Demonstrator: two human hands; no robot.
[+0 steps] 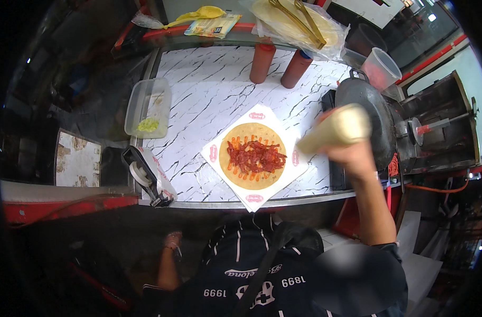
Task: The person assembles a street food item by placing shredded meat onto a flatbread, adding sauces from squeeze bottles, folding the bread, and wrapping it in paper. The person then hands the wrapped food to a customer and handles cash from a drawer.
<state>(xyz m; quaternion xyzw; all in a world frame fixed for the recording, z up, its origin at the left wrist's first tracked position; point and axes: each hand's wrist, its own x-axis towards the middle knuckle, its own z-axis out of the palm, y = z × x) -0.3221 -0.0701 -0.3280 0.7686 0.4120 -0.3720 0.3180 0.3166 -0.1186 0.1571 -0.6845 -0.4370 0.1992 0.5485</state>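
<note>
My right hand (351,156) is wrapped round a squeeze bottle of pale cream-coloured sauce (342,127), tilted with its narrow end to the left. Motion blurs the bottle. Just left of it, a round flatbread (240,182) lies on white printed paper (255,114). Reddish strips of filling (255,156) are heaped across the bread's middle, over lines of orange sauce. Down beside my body, below the counter's edge, hangs my left hand (173,240); it is too dark and small to make out its fingers.
A clear tub with shredded greens (148,124) and a tape dispenser (146,174) stand at the left. Two red sauce bottles (262,63) are at the back, near bagged flatbreads with tongs (304,24) and a yellow ladle (198,15). A dark pan (375,127) stands right.
</note>
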